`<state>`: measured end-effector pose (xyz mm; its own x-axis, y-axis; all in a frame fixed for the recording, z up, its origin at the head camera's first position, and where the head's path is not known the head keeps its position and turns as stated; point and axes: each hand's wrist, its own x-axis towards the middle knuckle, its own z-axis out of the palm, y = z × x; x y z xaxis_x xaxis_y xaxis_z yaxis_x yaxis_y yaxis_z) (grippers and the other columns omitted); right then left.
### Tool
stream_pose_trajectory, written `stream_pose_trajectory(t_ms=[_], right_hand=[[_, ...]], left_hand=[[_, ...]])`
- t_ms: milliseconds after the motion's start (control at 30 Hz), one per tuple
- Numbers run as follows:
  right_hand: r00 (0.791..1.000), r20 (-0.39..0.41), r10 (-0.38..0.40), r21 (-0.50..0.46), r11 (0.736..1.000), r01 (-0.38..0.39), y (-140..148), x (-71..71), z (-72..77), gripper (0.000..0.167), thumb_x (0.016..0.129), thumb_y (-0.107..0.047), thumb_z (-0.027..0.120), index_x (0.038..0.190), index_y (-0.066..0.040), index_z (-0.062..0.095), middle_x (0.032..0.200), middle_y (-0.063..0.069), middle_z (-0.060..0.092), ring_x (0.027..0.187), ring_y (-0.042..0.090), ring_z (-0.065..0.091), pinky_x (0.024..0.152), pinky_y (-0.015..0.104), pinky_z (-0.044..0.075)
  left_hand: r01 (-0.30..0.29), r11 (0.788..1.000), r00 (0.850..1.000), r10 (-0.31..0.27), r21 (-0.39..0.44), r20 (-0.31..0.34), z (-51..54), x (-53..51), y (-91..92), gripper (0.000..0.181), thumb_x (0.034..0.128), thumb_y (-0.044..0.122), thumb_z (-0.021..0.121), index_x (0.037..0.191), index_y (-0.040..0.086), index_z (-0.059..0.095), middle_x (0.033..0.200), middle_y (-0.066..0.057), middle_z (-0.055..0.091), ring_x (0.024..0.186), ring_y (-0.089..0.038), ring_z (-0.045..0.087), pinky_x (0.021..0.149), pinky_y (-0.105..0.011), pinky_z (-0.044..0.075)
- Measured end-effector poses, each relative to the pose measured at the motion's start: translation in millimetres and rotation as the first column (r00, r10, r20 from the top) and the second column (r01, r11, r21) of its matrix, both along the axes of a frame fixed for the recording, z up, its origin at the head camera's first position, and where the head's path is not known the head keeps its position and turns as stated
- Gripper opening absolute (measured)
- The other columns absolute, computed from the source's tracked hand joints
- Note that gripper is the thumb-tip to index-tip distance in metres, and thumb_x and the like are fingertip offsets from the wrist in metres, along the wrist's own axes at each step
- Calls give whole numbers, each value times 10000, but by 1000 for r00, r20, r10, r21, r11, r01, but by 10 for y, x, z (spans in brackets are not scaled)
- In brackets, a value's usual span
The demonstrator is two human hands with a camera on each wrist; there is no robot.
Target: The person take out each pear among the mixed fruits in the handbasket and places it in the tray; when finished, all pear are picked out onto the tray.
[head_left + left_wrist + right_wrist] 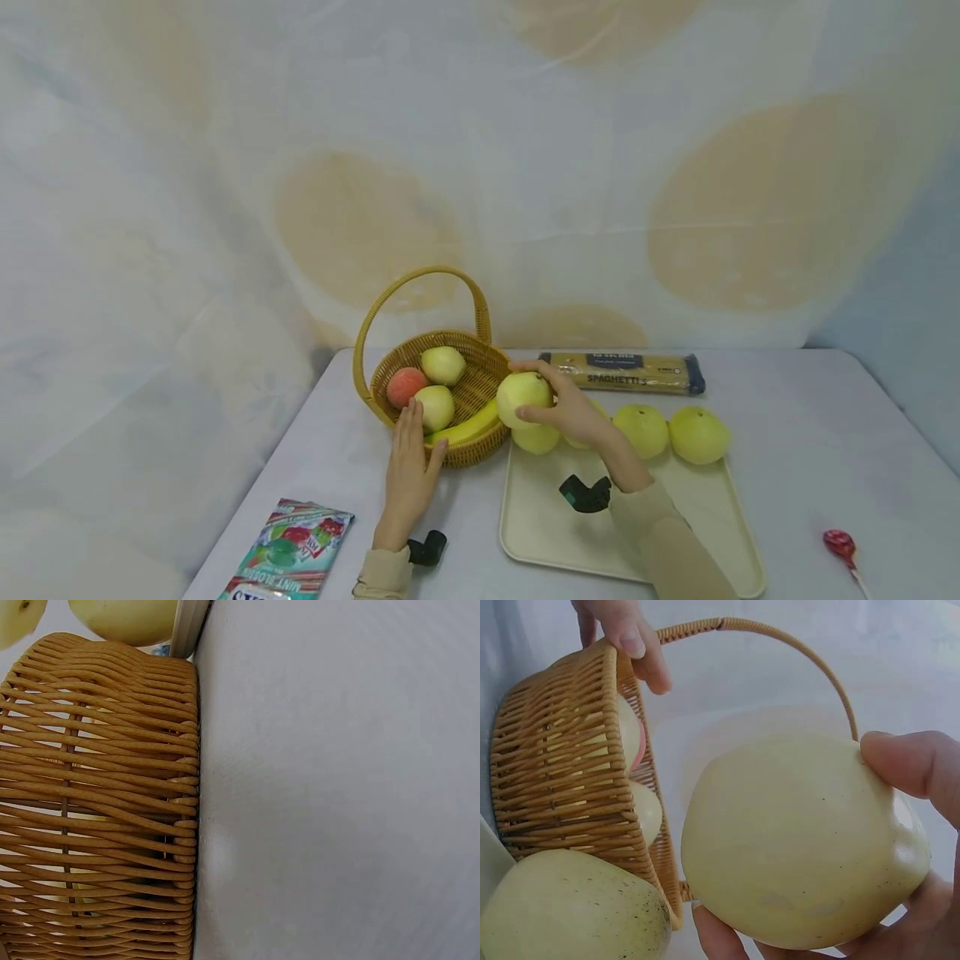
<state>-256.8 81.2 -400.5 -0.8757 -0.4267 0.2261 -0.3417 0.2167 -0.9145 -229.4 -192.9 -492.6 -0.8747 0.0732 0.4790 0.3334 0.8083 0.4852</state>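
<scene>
My right hand [576, 413] grips a pale yellow-green round fruit [802, 840], thumb on one side and fingers round the other. It is held at the right rim of a wicker basket [471, 455]. My left hand [408, 477] rests on the basket's front-left rim, its fingers extended. Inside the basket lie a peach [407, 387], two pale green fruits, one at the back [443, 365] and one in front [438, 408], and a banana [468, 428]. The left wrist view shows mostly basket weave [97, 802], without the hand.
Several similar fruits [699, 435] line the back of a cream tray [555, 529], right of the basket. Behind them lies a spaghetti packet [622, 373]. A candy bag [294, 546] is at front left, a red lollipop [840, 544] at far right. A patterned cloth hangs behind the table.
</scene>
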Motion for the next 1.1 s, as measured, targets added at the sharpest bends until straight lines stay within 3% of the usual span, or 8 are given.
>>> stream_pose_trajectory(t_ms=[300, 567, 767, 1100], right_hand=[[999, -1, 49, -33, 998, -49, 13, 141, -38, 590, 859, -141, 721, 1396, -145, 478, 1470, 103, 456, 1190, 317, 502, 934, 407, 472], [999, 4, 48, 44, 998, -49, 49, 243, -101, 582, 851, -190, 739, 1382, -197, 499, 1473, 83, 464, 1173, 278, 505, 897, 356, 476], [995, 11, 102, 69, 992, -103, 66, 328, -161, 584, 846, -186, 738, 1376, -174, 493, 1461, 149, 449, 1157, 315, 512, 880, 375, 476], [989, -30, 143, 111, 984, -139, 64, 329, -308, 570, 815, -171, 749, 1337, -114, 527, 1404, 107, 516, 1134, 258, 521, 931, 376, 448]], left_hand=[[6, 1000, 1000, -6, 8, -14, 13, 16, -6, 704, 985, 273, 550, 1527, -16, 206, 1595, -192, 227, 1459, -381, 221, 1145, -561, 239], [11, 1000, 1000, -11, 9, -5, 22, 32, 0, 709, 987, 278, 545, 1534, -5, 193, 1601, -186, 215, 1463, -377, 211, 1149, -556, 234], [10, 1000, 1000, -10, 8, -9, 27, 23, 1, 709, 984, 273, 551, 1531, -10, 200, 1599, -189, 221, 1461, -379, 219, 1147, -563, 240], [12, 1000, 1000, -12, -7, -6, 28, 25, 7, 710, 984, 280, 549, 1530, -12, 203, 1596, -196, 225, 1460, -379, 222, 1147, -558, 247]])
